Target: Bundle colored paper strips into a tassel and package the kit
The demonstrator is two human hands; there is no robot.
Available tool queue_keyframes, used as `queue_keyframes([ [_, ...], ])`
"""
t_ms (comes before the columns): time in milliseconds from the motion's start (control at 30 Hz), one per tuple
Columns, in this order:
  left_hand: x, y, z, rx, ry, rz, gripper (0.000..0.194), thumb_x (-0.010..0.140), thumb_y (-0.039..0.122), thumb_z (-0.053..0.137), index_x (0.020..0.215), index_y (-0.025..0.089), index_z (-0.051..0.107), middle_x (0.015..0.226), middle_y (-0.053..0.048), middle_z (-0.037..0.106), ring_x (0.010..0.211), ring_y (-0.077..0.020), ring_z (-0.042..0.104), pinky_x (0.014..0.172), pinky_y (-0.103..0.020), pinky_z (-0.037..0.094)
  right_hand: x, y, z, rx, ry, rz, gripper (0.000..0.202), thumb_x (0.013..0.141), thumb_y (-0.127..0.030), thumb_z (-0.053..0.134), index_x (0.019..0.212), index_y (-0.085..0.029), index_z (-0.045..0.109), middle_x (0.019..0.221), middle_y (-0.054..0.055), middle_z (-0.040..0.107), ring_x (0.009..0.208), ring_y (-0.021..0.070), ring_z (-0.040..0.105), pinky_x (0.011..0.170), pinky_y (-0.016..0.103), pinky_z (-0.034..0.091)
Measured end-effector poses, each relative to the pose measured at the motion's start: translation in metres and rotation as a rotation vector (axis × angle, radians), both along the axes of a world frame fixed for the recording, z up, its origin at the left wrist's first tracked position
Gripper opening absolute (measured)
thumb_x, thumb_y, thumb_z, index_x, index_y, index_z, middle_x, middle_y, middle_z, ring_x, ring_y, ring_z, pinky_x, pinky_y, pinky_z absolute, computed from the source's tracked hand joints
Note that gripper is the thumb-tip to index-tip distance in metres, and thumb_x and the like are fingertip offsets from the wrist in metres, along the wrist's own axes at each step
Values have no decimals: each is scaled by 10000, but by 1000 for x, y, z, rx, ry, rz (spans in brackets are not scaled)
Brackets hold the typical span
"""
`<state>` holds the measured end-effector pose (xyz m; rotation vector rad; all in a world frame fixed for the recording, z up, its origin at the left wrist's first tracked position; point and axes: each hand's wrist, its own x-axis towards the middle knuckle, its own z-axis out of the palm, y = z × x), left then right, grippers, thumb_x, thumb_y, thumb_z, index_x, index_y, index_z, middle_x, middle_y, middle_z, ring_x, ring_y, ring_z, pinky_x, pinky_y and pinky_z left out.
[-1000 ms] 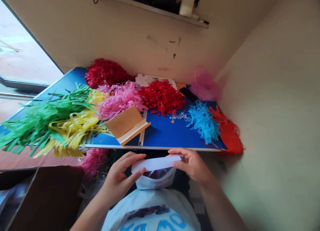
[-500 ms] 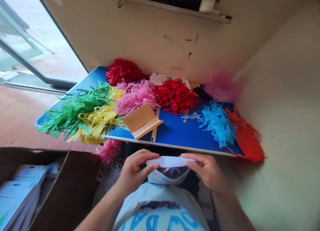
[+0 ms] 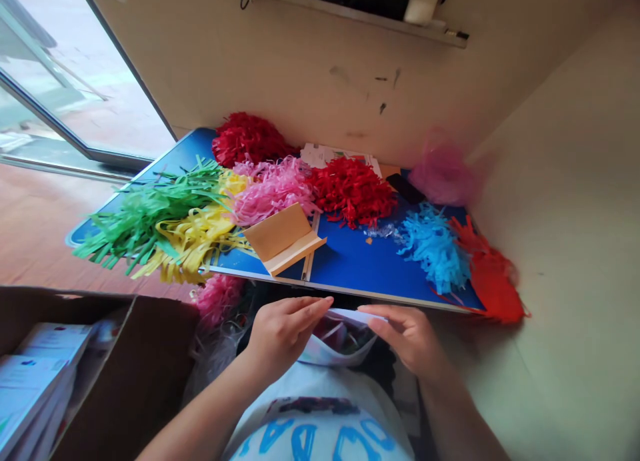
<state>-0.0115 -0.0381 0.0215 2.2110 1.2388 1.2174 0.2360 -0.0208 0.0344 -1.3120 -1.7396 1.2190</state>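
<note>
Low in front of my lap is a white, soft-looking bag (image 3: pixel 333 356), its mouth gaping toward me; dark and coloured bits show inside but are too dim to name. My right hand (image 3: pixel 407 336) pinches the far right rim between thumb and fingers. At the left rim lies my left hand (image 3: pixel 286 331), its fingers pressed together and reaching over the edge; the thumb is hidden. Beyond the hands, an open tan cardboard folder (image 3: pixel 285 238) rests on the blue table (image 3: pixel 350 264).
Green (image 3: pixel 150 211), yellow (image 3: pixel 195 238), pink (image 3: pixel 275 191), red (image 3: pixel 353 191) and light-blue (image 3: pixel 435 244) pom-poms lie on the table. An orange-red bundle (image 3: pixel 493 274) overhangs the right edge. A cardboard box (image 3: pixel 130 368) with papers stands at left; a dark phone-like object (image 3: pixel 405 188) lies farther back.
My left hand has shifted right and turned, its thumb now out of sight. The bag's mouth has opened wider, showing its contents. My right hand has stayed nearly in place.
</note>
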Motion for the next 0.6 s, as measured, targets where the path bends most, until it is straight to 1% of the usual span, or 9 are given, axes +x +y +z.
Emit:
queue_keyframes([
  [33, 0, 0, -1, 1, -6, -1, 321, 912, 173, 555, 1188, 276, 682, 997, -61, 770, 827, -164, 743, 697, -215, 587, 0, 0, 0, 3, -2, -1, 253, 857, -441, 647, 975, -258, 775, 986, 59, 771, 910, 265, 723, 786, 355, 586],
  [100, -2, 0, -2, -47, -2, -63, 308, 914, 195, 561, 1189, 263, 682, 1041, -75, 760, 881, -178, 737, 745, -239, 592, 0, 0, 0, 1, 0, 8, 253, 862, -438, 643, 976, -255, 774, 987, 59, 770, 914, 262, 722, 794, 354, 583],
  [167, -4, 1, 1, -112, 0, -134, 300, 906, 229, 586, 1190, 240, 683, 1076, -90, 749, 931, -195, 727, 795, -265, 589, -1, 0, 0, 4, -6, 32, 243, 863, -426, 645, 979, -255, 772, 989, 56, 770, 913, 256, 721, 815, 355, 578],
  [200, -5, 1, 2, -137, -3, -140, 302, 903, 245, 595, 1193, 230, 681, 1078, -95, 747, 935, -199, 724, 801, -270, 587, -1, 1, 0, 12, -14, 40, 237, 864, -418, 647, 984, -255, 771, 992, 54, 770, 915, 254, 720, 832, 358, 573],
  [300, -6, 1, 5, -212, -26, -85, 280, 895, 291, 613, 1146, 208, 705, 1003, -100, 758, 823, -184, 729, 716, -244, 587, 0, 1, -1, 43, -25, 40, 220, 859, -393, 660, 991, -255, 769, 1000, 51, 769, 931, 251, 719, 877, 369, 564],
  [400, -4, 1, 7, -323, -68, -61, 226, 886, 326, 623, 1023, 190, 741, 883, -84, 760, 722, -164, 713, 634, -218, 568, 1, 0, 2, 80, -32, 67, 204, 860, -362, 658, 982, -241, 769, 976, 51, 773, 900, 238, 730, 851, 355, 583],
  [467, 0, 1, 9, -368, -97, -86, 206, 893, 320, 613, 978, 186, 744, 846, -72, 751, 715, -156, 703, 638, -214, 555, -2, 0, 8, 171, -86, 116, 217, 867, -326, 651, 1033, -232, 754, 1021, 53, 764, 933, 228, 726, 864, 343, 582],
  [533, 4, 1, 11, -397, -118, -125, 193, 885, 317, 623, 965, 183, 737, 843, -65, 742, 720, -153, 695, 652, -219, 545, -9, 0, 16, 331, -179, 191, 250, 881, -287, 641, 1109, -231, 724, 1092, 56, 745, 999, 220, 709, 906, 335, 564],
  [600, 8, -1, 10, -427, -159, -124, 187, 848, 326, 670, 949, 176, 716, 840, -58, 731, 730, -158, 688, 676, -235, 543, -18, 1, 23, 504, -273, 278, 264, 912, -237, 603, 1157, -229, 699, 1108, 55, 740, 999, 201, 709, 903, 312, 560],
])
